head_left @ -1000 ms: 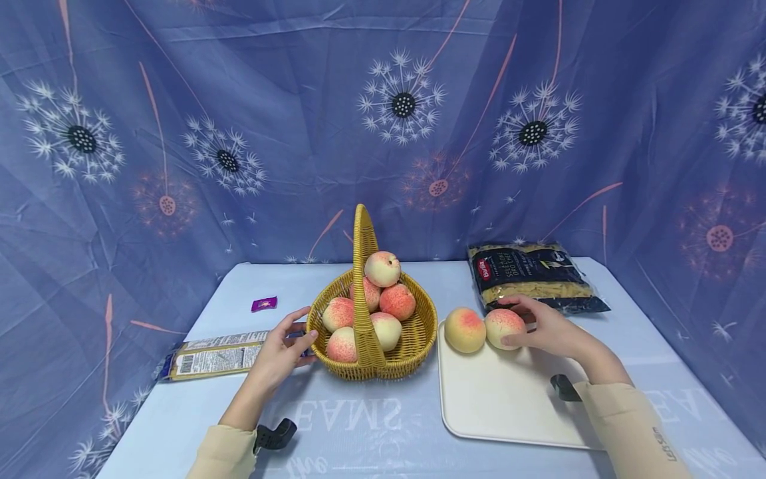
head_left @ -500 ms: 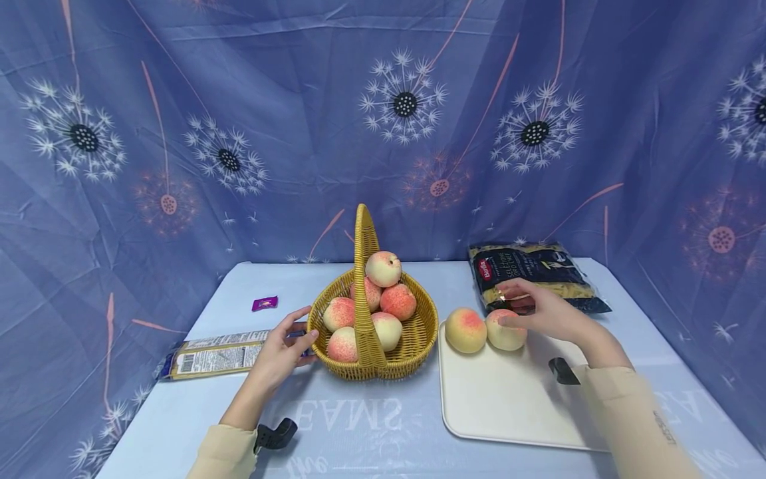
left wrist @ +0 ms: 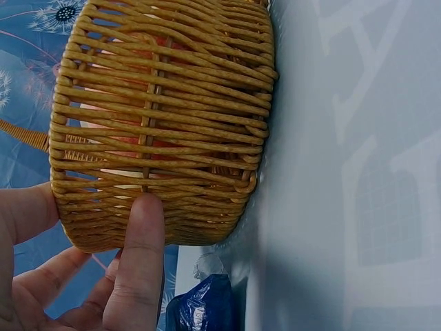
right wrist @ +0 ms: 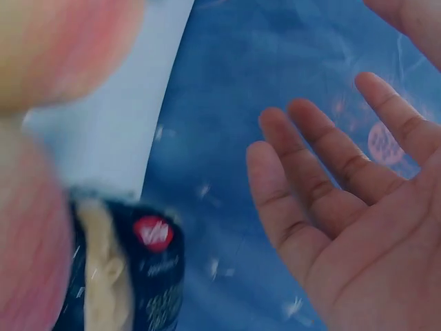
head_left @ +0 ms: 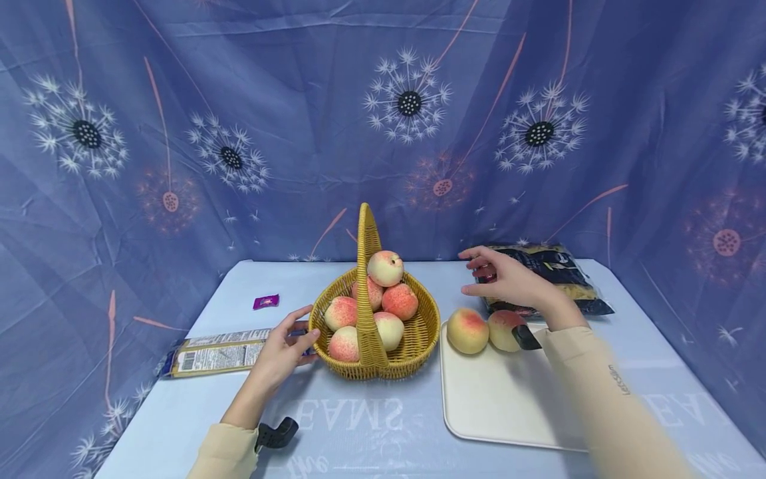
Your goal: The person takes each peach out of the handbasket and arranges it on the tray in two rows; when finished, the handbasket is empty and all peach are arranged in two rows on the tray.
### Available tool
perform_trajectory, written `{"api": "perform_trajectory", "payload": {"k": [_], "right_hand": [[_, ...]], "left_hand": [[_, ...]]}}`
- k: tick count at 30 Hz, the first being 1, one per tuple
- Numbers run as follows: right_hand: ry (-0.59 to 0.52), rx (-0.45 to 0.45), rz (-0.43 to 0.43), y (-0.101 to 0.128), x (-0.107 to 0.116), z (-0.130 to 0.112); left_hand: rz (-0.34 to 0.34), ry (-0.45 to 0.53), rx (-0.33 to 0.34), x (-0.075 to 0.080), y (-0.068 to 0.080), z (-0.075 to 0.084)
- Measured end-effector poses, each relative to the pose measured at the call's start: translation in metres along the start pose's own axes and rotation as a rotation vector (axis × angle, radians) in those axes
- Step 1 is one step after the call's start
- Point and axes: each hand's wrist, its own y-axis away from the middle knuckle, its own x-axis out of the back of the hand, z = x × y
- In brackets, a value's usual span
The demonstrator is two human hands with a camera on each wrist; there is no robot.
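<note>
My left hand [head_left: 284, 350] rests against the left side of a yellow wicker basket [head_left: 374, 359] with a tall arched handle. In the left wrist view, one extended fingertip touches the woven wall and another digit meets the rim. Several peaches [head_left: 401, 301] lie in the basket, one on top by the handle. My right hand [head_left: 509, 276], its fingers spread and holding nothing, is raised over the near-left part of a dark pasta bag [head_left: 559, 266]. Below it, two peaches [head_left: 468, 330] sit at the back left of a cream tray [head_left: 503, 399]; my wrist strap overlaps the right one.
A long pasta packet [head_left: 218, 352] lies left of the basket, partly behind my left hand. Farther back is a small purple wrapped sweet [head_left: 266, 302]. A blue dandelion-print cloth [head_left: 299, 133] hangs behind the table and at its sides.
My right hand has come off the right-hand peach on the tray, rising and moving left and back over the pasta bag. My left hand stays at the basket.
</note>
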Motion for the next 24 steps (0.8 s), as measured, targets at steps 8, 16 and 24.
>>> {"api": "perform_trajectory", "payload": {"k": [8, 16, 24], "right_hand": [[-0.063, -0.003, -0.052, -0.038, -0.015, -0.028], [-0.064, 0.006, -0.084, -0.071, -0.033, -0.049], [-0.027, 0.008, -0.117, -0.097, -0.05, -0.062]], "left_hand": [[-0.003, 0.003, 0.001, 0.001, -0.001, -0.001], [0.004, 0.011, 0.004, 0.0, 0.0, 0.0], [0.003, 0.022, 0.004, -0.001, 0.0, 0.001]]}}
